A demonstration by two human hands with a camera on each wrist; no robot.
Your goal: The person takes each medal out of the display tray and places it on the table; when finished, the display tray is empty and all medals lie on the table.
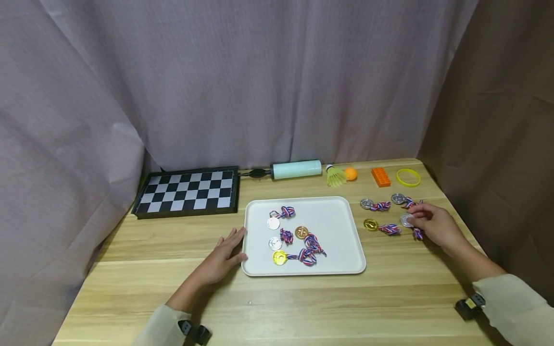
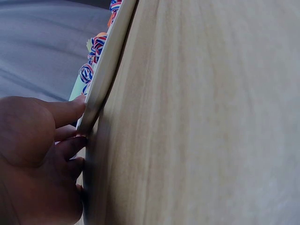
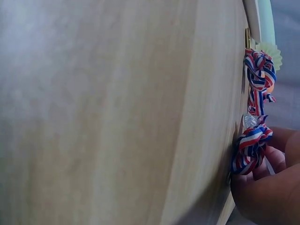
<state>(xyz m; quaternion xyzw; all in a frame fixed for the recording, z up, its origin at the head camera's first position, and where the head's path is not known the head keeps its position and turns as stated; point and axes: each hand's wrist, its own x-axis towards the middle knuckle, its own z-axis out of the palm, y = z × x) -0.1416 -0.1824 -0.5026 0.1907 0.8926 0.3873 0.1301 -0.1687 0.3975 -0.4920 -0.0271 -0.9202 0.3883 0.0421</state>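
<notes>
On the right part of the light wooden desk (image 1: 303, 307), the right hand (image 1: 437, 226) pinches between its fingers a round silver medal (image 1: 406, 220) with a red, white and blue striped ribbon (image 1: 418, 234); a round gold medal (image 1: 371, 224) lies to its left. At the white rectangular tray (image 1: 342, 240), bearing four medals (image 1: 279, 257), the left hand (image 1: 220, 259) touches the left rim, its fingers spread from the thumb.

Free tabletop (image 1: 303, 307) runs before the tray (image 1: 342, 230); medals (image 1: 371, 224) obstruct its right.
</notes>
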